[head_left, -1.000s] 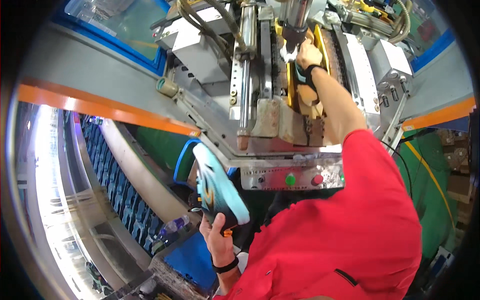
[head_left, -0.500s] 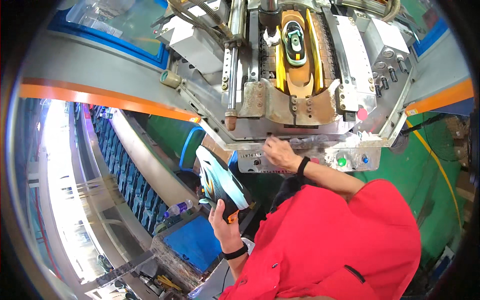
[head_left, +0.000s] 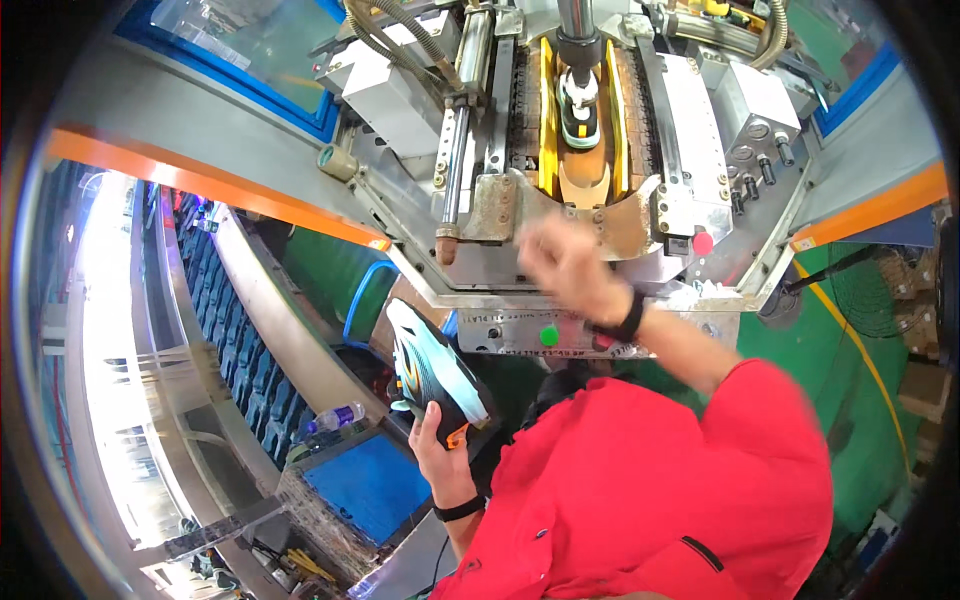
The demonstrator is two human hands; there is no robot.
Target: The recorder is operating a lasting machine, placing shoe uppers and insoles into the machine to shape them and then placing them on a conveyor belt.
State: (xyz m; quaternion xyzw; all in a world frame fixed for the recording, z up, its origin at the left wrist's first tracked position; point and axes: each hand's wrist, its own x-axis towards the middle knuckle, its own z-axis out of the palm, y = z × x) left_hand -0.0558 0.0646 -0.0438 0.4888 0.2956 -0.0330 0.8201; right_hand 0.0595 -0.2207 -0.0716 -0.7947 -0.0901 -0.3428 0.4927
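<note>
My left hand (head_left: 440,455) grips a sneaker (head_left: 437,370) by its lower end, thumb showing along its side. The sneaker is dark with a pale blue and white sole and orange bits, and stands tilted upward left of my body. My right hand (head_left: 565,262) is raised before the front plate of a press machine (head_left: 625,235), smeared by motion; its fingers cannot be made out. Inside the press, a second sneaker (head_left: 580,128) lies between two yellow side pads (head_left: 548,120). A metal ram (head_left: 578,45) stands over it and hides part of it.
Below the press front is a control panel (head_left: 520,338) with a green button (head_left: 549,336). To the left runs a conveyor (head_left: 285,310). A blue-topped stand (head_left: 368,487) and a plastic bottle (head_left: 335,418) are beside my left arm. Orange rails (head_left: 215,190) flank the machine.
My right hand has lifted from the control panel toward the press front. The ram has come down over the sneaker in the press. My left hand keeps its hold on the other sneaker.
</note>
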